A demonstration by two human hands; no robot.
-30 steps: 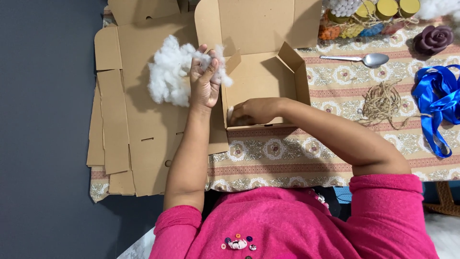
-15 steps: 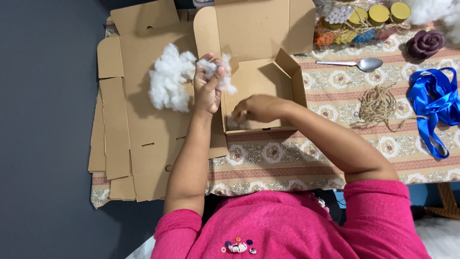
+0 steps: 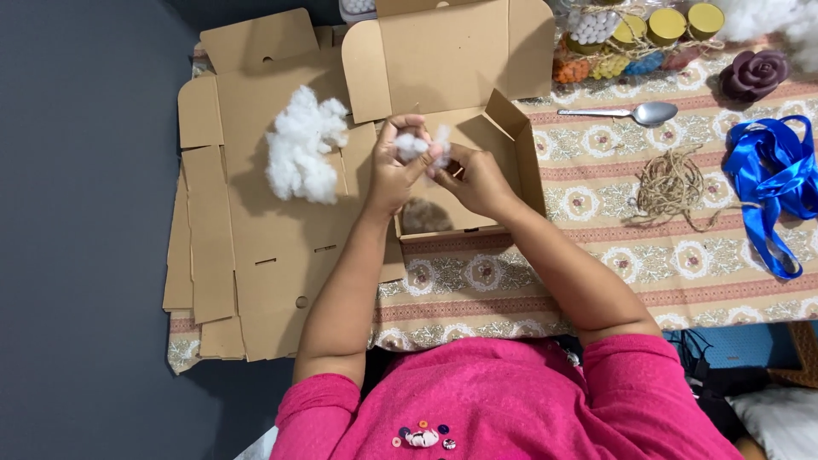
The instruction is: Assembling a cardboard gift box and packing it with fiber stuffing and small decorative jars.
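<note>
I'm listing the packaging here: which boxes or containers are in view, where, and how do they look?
Open brown cardboard box: table centre, under both hands, lid raised.
Flat brown cardboard sheets: table's left end, unfolded, stacked.
Yellow-lidded round jars: top right, in a row.

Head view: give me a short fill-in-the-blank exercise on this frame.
1. Both hands, left hand and right hand, pinch a tuft of white ____ over the open box.
2. The big stuffing pile lies on flat ____.
3. Right of the box lies a metal ____.
4. The ribbon at the table's right is ____.

Missing words: stuffing; cardboard; spoon; blue
</note>
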